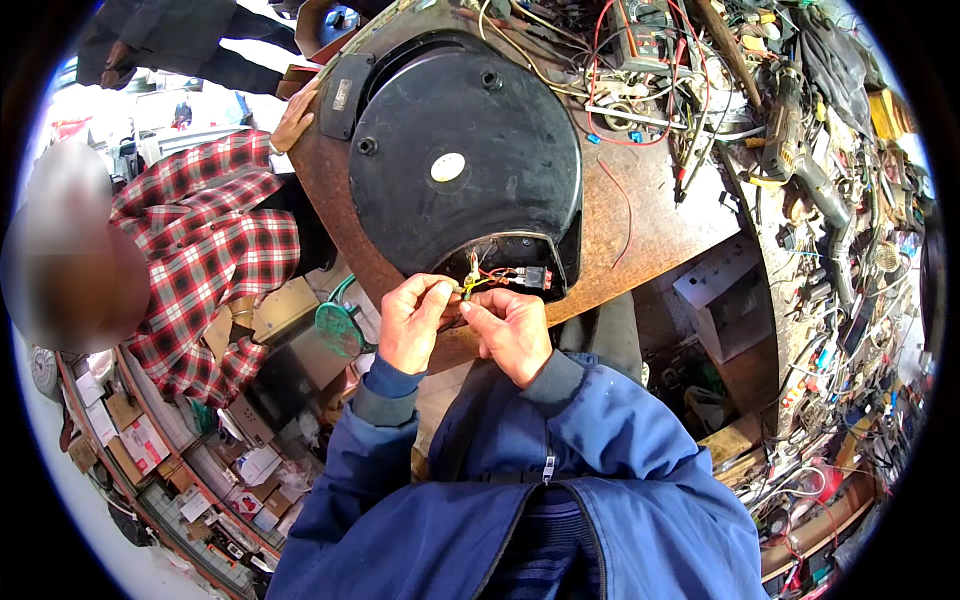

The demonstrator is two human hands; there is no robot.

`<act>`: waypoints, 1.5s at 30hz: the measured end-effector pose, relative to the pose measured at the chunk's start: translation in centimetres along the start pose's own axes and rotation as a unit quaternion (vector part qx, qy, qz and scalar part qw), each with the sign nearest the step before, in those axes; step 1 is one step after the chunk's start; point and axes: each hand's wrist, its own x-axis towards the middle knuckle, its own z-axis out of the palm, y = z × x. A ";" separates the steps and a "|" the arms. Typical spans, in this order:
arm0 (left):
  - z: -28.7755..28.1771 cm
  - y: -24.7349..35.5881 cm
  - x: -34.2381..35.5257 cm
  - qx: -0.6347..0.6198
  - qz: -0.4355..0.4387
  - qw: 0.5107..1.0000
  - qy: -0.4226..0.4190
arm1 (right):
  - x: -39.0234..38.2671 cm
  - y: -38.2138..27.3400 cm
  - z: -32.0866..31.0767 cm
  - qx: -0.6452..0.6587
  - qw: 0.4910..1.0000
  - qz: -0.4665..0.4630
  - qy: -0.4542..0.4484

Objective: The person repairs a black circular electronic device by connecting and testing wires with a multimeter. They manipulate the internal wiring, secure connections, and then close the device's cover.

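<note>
A large round black appliance point(450, 120) lies on the bench, a small oval label at its middle and round feet on its face. On its near side an opening point(505, 245) exposes yellow, red and dark wires point(474, 274) and a small black rocker-type switch or socket point(535, 278). Just in front of that opening, my left hand point(410, 325) pinches the wires between thumb and fingers. Beside it, my right hand point(512, 338) also has thumb and finger closed on them. My fingertips nearly meet, and the wire ends between them are partly hidden.
The brown bench point(655, 205) carries a loose red wire point(622, 215). A multimeter point(643, 38) with red leads lies among tools and cables at the far right. At left, a person in a checked shirt point(215, 200) rests a hand point(294, 118) by the appliance. A green stool point(340, 330) stands below.
</note>
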 end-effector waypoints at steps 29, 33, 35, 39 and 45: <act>0.5 -0.4 -0.5 0.013 0.087 0.996 -0.029 | -1.1 -4.5 -6.7 -0.487 0.794 -0.341 0.128; 0.5 -0.6 -0.8 0.017 0.092 0.995 -0.017 | -1.7 -4.7 -6.2 -0.420 0.840 -0.323 0.119; 0.5 -1.1 -0.8 0.035 0.096 0.995 -0.013 | -2.2 -5.1 -6.0 -0.420 0.846 -0.305 0.118; 0.8 -2.0 -1.4 0.057 0.099 0.993 0.006 | -2.7 -4.3 -6.3 -0.427 0.851 -0.281 0.121; 1.8 -3.0 -1.5 0.062 0.139 0.988 0.041 | -2.9 -4.2 -6.4 -0.374 0.900 -0.191 0.117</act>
